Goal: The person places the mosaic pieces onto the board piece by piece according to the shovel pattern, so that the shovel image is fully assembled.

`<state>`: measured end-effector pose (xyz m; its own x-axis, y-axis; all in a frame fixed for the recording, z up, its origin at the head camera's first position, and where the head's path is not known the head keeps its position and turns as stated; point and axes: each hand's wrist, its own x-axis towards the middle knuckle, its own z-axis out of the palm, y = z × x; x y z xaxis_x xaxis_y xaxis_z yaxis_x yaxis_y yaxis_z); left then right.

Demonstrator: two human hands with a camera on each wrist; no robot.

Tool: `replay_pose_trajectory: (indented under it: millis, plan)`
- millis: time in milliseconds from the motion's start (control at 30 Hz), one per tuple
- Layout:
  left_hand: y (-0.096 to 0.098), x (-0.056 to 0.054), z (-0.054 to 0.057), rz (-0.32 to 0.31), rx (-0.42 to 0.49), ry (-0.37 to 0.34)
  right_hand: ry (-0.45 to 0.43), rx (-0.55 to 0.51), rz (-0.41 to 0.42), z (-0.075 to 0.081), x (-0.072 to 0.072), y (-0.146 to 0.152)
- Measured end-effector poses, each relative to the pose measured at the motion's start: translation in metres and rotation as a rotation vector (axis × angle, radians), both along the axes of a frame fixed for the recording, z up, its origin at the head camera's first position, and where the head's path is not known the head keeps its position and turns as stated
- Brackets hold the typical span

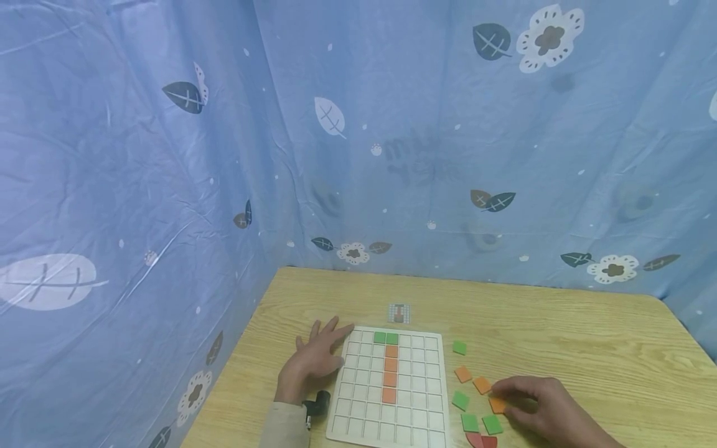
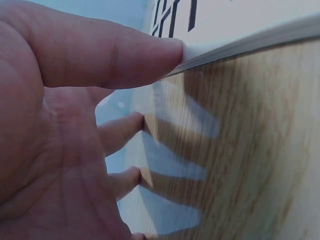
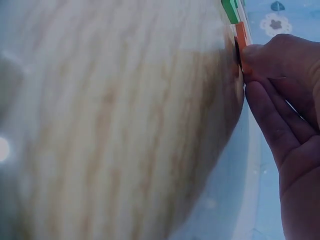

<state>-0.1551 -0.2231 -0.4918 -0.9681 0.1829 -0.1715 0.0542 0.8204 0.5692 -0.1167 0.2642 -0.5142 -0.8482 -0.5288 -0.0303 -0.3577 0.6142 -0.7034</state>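
My left hand (image 1: 313,361) lies at the left edge of a white grid board (image 1: 411,423), its fingers spread on the table. In the left wrist view the thumb (image 2: 135,55) rests against the board's edge. On the board two green square tiles (image 1: 386,338) sit side by side near the top, with a column of several orange tiles (image 1: 390,373) below the right one. To the board's right, my right hand (image 1: 538,404) pinches a loose orange square tile (image 1: 497,405) between thumb and finger. The right wrist view shows this orange tile (image 3: 242,40) edge-on at the fingertips.
Other loose orange tiles (image 1: 463,374) and several green tiles (image 1: 461,400) lie right of the board. Red pieces (image 1: 489,442) lie at the bottom edge of the head view. A small patterned card (image 1: 399,313) is beyond the board. Blue curtains (image 1: 403,155) enclose the wooden table (image 1: 504,317).
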Motion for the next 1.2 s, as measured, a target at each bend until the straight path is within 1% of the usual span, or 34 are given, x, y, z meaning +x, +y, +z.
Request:
replay_pose_trajectory:
  millis: [200,367,467,567,700,800,900,1000,1133,1200]
  plan:
    - [0.000,0.000,0.000,-0.004,0.002,0.002,0.017,0.044,-0.053,0.005,0.001,0.000]
    - [0.000,0.001,0.001,-0.004,0.011,-0.002,0.038,0.018,-0.097,0.010,0.006,-0.003]
    - [0.000,0.001,0.001,-0.004,0.012,-0.004,0.083,-0.024,-0.109,0.013,0.010,-0.006]
    - [0.000,0.001,0.000,-0.002,0.008,-0.002,0.153,-0.056,-0.121,0.016,0.014,-0.012]
    - [0.000,0.000,0.001,-0.003,-0.001,0.000,0.243,-0.101,-0.175,0.020,0.020,-0.024]
    - [0.000,0.000,0.001,-0.004,-0.001,-0.001,0.296,-0.145,-0.219,0.024,0.024,-0.036]
    - [-0.001,0.000,0.000,-0.003,0.000,-0.001,0.327,-0.199,-0.229,0.027,0.027,-0.047]
    - [-0.001,-0.001,-0.002,-0.003,-0.002,-0.008,0.322,-0.245,-0.225,0.030,0.030,-0.057]
    - [-0.001,-0.001,-0.001,-0.002,-0.003,-0.012,0.271,-0.295,-0.230,0.032,0.032,-0.071]
    - [-0.001,-0.001,0.000,-0.002,-0.003,-0.005,0.264,-0.316,-0.230,0.032,0.032,-0.078]
